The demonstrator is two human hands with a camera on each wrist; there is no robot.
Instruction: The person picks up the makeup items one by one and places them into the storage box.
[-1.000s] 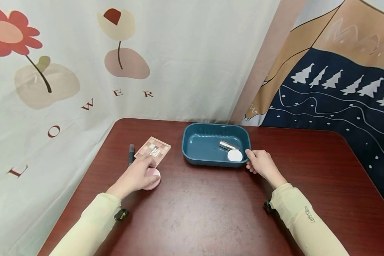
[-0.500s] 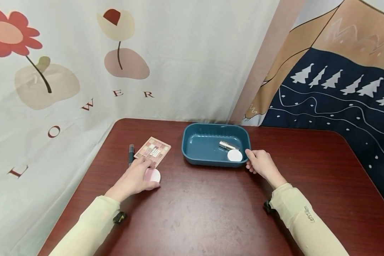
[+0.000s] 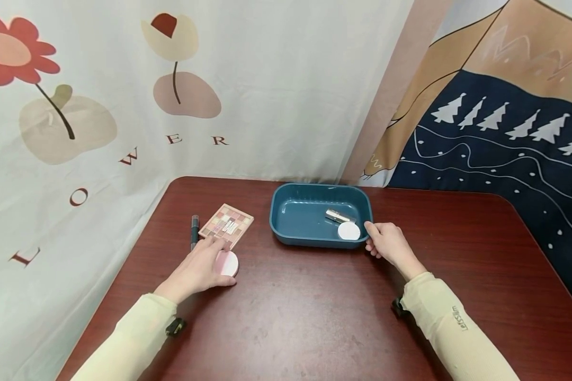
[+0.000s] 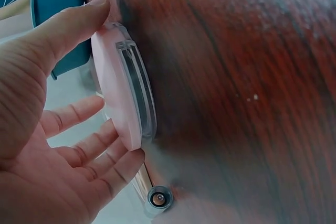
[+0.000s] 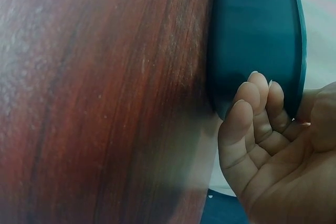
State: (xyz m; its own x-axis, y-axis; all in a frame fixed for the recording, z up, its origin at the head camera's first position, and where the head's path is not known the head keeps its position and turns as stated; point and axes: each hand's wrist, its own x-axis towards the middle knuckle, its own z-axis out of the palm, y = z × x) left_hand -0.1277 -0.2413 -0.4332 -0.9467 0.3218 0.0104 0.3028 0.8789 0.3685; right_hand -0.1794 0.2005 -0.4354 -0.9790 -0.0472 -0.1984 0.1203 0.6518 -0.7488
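Note:
In the head view my left hand [image 3: 200,269] is spread around a round pink compact [image 3: 227,263] lying on the table. The left wrist view shows its fingers along one edge of the compact [image 4: 118,87], with the thumb by the opposite edge; whether the thumb touches is unclear. My right hand [image 3: 392,245] grips the near right corner of a teal tray [image 3: 305,243], thumb over the rim and fingers curled under against the outer wall. Inside the tray lie a silver lipstick-like tube [image 3: 339,216] and a round white-topped case [image 3: 349,231].
Beyond the left hand lies an eyeshadow palette [image 3: 227,225], tilted on the dark red wooden table [image 3: 295,312]. A dark pen-like stick [image 3: 194,230] is left of it. Printed curtains [image 3: 276,95] hang behind the table's far edge.
My left thumb has moved off the compact's top to its near side, and the hand has spread wider. The right hand and tray stay put.

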